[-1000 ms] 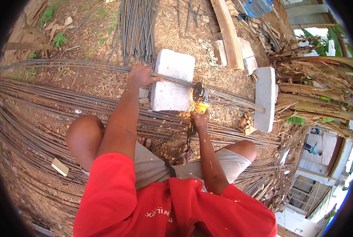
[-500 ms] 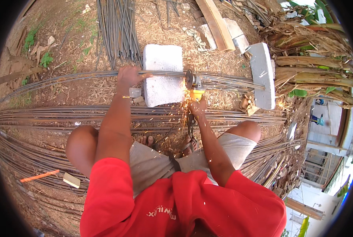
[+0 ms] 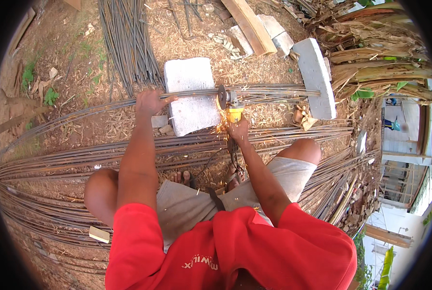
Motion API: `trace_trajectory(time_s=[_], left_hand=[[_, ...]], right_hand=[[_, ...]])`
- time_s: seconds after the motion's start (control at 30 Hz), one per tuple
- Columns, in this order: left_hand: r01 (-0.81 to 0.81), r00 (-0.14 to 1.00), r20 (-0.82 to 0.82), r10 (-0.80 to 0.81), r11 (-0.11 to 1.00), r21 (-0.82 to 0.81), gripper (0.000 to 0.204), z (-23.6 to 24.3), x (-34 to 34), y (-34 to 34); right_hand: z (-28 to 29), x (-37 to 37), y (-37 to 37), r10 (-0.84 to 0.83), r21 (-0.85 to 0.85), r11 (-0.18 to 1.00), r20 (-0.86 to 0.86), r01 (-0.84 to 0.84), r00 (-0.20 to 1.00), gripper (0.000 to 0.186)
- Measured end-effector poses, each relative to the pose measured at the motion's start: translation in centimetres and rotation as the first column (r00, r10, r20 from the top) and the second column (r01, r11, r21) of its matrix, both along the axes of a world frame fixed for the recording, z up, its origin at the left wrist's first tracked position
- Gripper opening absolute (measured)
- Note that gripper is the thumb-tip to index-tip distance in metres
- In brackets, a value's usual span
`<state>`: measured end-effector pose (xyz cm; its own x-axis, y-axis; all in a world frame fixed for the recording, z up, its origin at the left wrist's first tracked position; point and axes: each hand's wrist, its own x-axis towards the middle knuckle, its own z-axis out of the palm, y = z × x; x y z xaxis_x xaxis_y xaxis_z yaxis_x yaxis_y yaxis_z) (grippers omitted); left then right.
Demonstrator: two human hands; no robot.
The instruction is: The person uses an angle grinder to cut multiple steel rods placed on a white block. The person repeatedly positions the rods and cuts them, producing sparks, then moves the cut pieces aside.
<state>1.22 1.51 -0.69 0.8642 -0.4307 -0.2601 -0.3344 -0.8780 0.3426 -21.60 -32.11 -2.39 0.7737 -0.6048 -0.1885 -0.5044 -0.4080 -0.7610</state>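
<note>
In the head view, could jam the disc (image 3: pixel 221 97) and kick back the yellow grinder (image 3: pixel 234 114) through any roll of the steel rods (image 3: pixel 191 94) lying across the pale block (image 3: pixel 191 77). Clasping rods left of the block with outstretched left hand (image 3: pixel 149 102); gripping the grinder beside the block's right edge with right hand (image 3: pixel 238 129), probably around its body.

The one view looks steeply down from the person's head, through a wide round lens that bends straight edges. It faces the ground around the grinder (image 3: pixel 234 114), which sits near mid-picture. Below the grinder, the red shirt (image 3: pixel 177 244) is closest to the lens; beyond and left of it, the rods (image 3: pixel 129 43) lie farther; far right of it, the building (image 3: pixel 404 159) is most distant.
</note>
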Motion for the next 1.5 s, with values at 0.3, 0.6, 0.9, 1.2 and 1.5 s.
trace_trajectory(time_s=[0.3, 0.6, 0.9, 1.2, 1.5], left_hand=[[0.0, 0.999, 0.042, 0.0, 1.0, -0.008, 0.103, 0.1, -0.2, 0.2], [0.003, 1.0, -0.021, -0.004, 0.998, -0.064, 0.106, 0.7, -0.1, 0.6], [-0.036, 0.999, -0.011, 0.034, 0.993, -0.114, 0.11, 0.4, -0.5, 0.7], [-0.038, 0.997, -0.075, 0.034, 0.998, -0.055, 0.114, 0.1, -0.1, 0.5], [-0.013, 0.997, -0.072, 0.012, 1.0, -0.007, 0.113, 0.1, 0.1, 0.3]], right_hand=[[-3.4, -0.3, -1.5, 0.045, 0.037, 0.998, 0.101, -0.049, 0.994, 0.061], [-2.7, -0.7, -1.5, 0.072, -0.014, 0.997, 0.109, -0.071, 0.991, 0.036], [-5.7, -1.3, -3.2, 0.147, -0.053, 0.989, 0.158, -0.14, 0.976, 0.052], [-1.8, 0.1, -0.6, -0.016, 0.137, 0.991, 0.112, 0.0, 0.994, 0.042], [-1.8, 0.0, -0.9, 0.032, 0.11, 0.993, 0.09, -0.042, 0.995, 0.037]])
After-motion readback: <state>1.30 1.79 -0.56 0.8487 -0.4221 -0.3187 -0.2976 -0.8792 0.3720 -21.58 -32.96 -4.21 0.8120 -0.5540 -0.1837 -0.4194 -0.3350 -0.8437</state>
